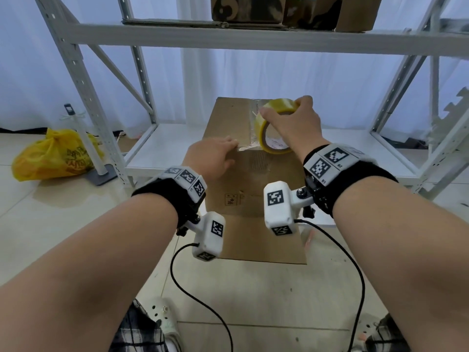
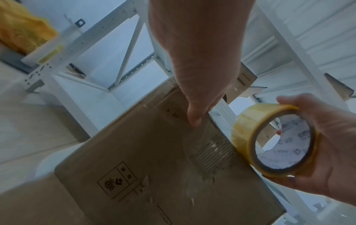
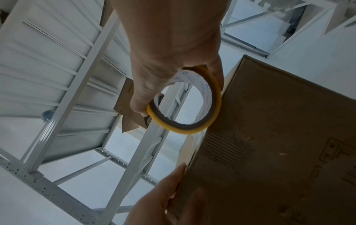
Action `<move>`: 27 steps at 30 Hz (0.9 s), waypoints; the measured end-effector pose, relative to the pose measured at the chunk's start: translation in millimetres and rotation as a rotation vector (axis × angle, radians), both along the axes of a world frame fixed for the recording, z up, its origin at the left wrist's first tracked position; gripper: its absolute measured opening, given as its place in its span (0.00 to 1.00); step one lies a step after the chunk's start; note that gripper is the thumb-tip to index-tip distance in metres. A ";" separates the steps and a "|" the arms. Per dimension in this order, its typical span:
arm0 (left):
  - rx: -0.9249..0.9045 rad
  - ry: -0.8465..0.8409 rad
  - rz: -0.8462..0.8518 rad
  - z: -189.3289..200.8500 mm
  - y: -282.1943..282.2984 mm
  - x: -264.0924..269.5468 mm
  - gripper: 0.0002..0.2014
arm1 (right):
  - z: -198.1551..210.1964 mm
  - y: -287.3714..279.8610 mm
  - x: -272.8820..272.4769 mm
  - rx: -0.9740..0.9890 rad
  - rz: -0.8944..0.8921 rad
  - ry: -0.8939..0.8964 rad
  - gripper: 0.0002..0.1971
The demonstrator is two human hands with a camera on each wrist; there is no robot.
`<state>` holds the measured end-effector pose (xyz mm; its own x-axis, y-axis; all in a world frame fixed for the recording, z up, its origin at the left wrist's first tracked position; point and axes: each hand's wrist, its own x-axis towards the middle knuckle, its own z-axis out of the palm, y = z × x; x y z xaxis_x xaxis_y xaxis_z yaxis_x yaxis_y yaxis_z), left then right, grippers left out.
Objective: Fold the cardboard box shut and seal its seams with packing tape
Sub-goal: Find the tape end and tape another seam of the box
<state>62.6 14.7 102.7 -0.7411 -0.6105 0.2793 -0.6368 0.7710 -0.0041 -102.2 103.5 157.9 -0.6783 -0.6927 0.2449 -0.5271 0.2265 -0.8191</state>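
A tall brown cardboard box point(image 1: 231, 123) stands on the floor in front of me with its top flaps folded shut. Clear tape point(image 1: 253, 115) runs along the middle seam of the top. My right hand point(image 1: 294, 123) grips a yellowish roll of packing tape point(image 1: 272, 125) on the top near the front edge, also seen as the roll point(image 2: 269, 140) and the roll point(image 3: 185, 103). My left hand point(image 1: 215, 158) lies flat at the front top edge, fingers straight, pressing the tape end point(image 1: 245, 148) down. The box's front face point(image 2: 154, 175) bears printed symbols.
A white metal shelving rack point(image 1: 177, 34) stands behind and around the box, with cardboard boxes point(image 1: 246, 8) on its upper shelf. A yellow plastic bag point(image 1: 53, 156) and a white stand point(image 1: 94, 153) sit on the floor at the left. Cables hang from my wrist cameras.
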 end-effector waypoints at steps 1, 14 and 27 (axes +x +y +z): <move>-0.027 0.003 -0.009 -0.1 2.1 -2.0 0.26 | 0.7 0.4 -2.3 0.010 0.004 -0.002 0.39; 0.136 0.042 -0.053 -6.4 -2.4 -9.9 0.29 | 18.2 12.0 -3.6 -0.028 -0.026 0.078 0.38; -0.003 -0.077 -0.051 -9.8 6.7 -24.0 0.32 | 3.5 20.8 -21.7 0.197 -0.096 0.244 0.38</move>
<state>38.6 21.3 92.9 -0.7906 -0.5706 0.2222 -0.5944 0.8023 -0.0542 -123.8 124.3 161.4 -0.6807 -0.6785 0.2763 -0.6710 0.4260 -0.6069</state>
